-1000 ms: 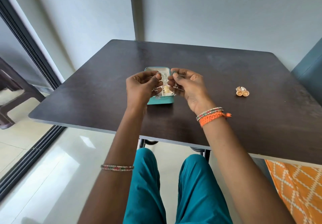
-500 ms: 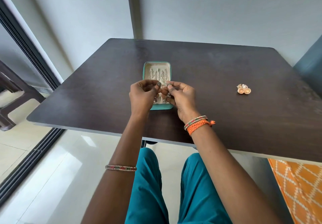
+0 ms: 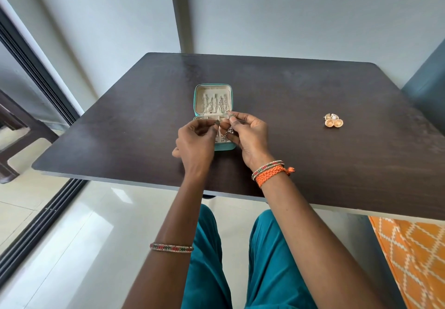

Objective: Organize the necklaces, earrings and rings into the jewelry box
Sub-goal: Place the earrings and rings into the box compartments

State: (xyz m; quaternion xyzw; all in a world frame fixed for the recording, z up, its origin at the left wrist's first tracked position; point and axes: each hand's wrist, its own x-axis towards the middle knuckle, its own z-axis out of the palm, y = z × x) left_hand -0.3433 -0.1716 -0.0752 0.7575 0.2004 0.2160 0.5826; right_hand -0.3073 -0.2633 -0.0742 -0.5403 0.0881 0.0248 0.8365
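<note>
several chains already hang in the lid of the open jewelry box [image 3: 212, 92] on the counter [image 3: 313, 164]. left hand [image 3: 196, 143] and right hand [image 3: 250, 137] each pinch small earrings [image 3: 230, 131] over its tray. gold earrings [image 3: 333, 121] wait well apart, right.

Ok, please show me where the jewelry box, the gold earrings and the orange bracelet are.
jewelry box [image 3: 195, 101]: head view, left rim of the open lid.
gold earrings [image 3: 333, 122]: head view, between the two round discs.
orange bracelet [image 3: 271, 175]: head view, braided band.

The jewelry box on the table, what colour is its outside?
Teal outside, cream lining inside the jewelry box; the head view shows it.
</note>
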